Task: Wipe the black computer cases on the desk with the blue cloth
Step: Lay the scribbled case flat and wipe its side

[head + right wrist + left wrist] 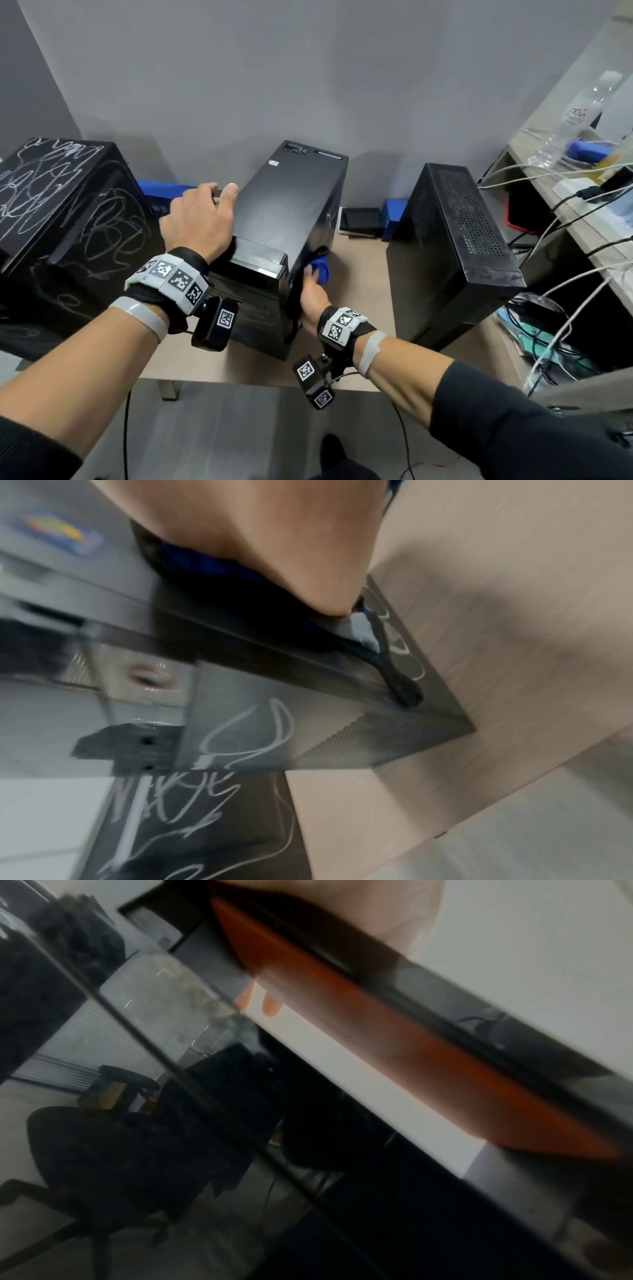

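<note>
Wiping the middle computer case (291,205) on the counter (363,274)

Left hand (200,219) lies on the case's top left edge, fingers curled over it; right hand (313,294) holds the blue cloth (320,269) bunched against its right side (low, near the front corner).

Right hand (312,301): fingers hidden behind the middle case (291,219); only a fold of the blue cloth (320,269) shows, so the grip is unclear. Left hand (200,219): fingertips pass over the case's far edge, out of sight. Scribbled case (68,219): cut by the frame's left edge. Both wrist views motion-blurred. Bottle (579,116) label unreadable.
</note>
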Demonstrator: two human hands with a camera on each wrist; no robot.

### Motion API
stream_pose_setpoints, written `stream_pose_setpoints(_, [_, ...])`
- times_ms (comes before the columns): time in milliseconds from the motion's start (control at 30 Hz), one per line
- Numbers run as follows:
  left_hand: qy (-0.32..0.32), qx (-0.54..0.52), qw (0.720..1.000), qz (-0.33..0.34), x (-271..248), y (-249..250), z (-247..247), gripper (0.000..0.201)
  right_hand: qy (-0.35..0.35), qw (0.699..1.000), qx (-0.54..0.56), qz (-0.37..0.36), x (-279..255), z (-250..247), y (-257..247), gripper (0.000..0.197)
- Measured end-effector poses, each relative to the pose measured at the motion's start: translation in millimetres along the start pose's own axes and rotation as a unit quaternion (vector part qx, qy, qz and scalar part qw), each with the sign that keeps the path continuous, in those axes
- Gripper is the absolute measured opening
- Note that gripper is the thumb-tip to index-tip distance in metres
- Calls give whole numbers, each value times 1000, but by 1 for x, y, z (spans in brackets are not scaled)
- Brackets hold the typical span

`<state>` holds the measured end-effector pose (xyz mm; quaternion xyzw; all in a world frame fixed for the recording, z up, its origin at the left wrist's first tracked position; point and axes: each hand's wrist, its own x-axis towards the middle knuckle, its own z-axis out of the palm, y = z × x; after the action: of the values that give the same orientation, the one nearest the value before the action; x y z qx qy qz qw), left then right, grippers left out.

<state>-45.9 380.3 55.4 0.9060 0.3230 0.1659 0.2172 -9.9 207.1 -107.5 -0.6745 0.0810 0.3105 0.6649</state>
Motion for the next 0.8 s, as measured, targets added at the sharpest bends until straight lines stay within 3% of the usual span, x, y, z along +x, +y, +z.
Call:
stream_pose_setpoints(67, [5, 0, 1000, 3, 1, 0, 0, 66, -17, 999, 33, -13, 12, 2, 7, 115])
stream_pose_setpoints(133, [5, 0, 1000, 3, 0, 0, 1, 65, -31, 999, 37, -3, -20, 11, -18, 106])
stream_pose_setpoints(267, [31, -13, 999, 22, -3, 0, 0, 61, -13, 999, -44, -26, -41, 7, -24, 68])
stream_pose_setpoints(333, [45, -37, 997, 43, -7, 0, -2, 50, -14, 998, -58, -5, -35, 2, -10, 61])
stream_pose_setpoints(400, [41, -42, 995, 84, -12, -2, -5, 43, -8, 998, -54, 25, -29, -2, -1, 68])
stream_pose_setpoints(433, [31, -31, 992, 121, -16, -3, -7, 43, -18, 998, -52, 27, -13, -6, 10, 82])
stream_pose_setpoints(500, [-20, -6, 976, 216, -28, 0, -6, 45, -42, 996, -73, 35, 47, -18, 45, 108])
stream_pose_setpoints(533, [-54, 16, 964, 259, -37, 3, -4, 46, -28, 996, -81, 30, 71, -23, 59, 110])
stream_pose_setpoints(600, [-90, 83, 941, 315, -54, 14, -2, 52, -14, 994, -106, 36, 74, -32, 50, 96])
stream_pose_setpoints(700, [-85, 140, 933, 319, -58, 23, -1, 66, -7, 995, -104, -8, 29, -37, 9, 29])
stream_pose_setpoints(733, [-89, 135, 940, 301, -56, 24, -2, 69, -11, 994, -108, -20, 23, -41, 5, 19])
stream_pose_setpoints(800, [-94, 114, 956, 254, -55, 29, -1, 71, -17, 993, -111, -38, 13, -52, 3, 21])
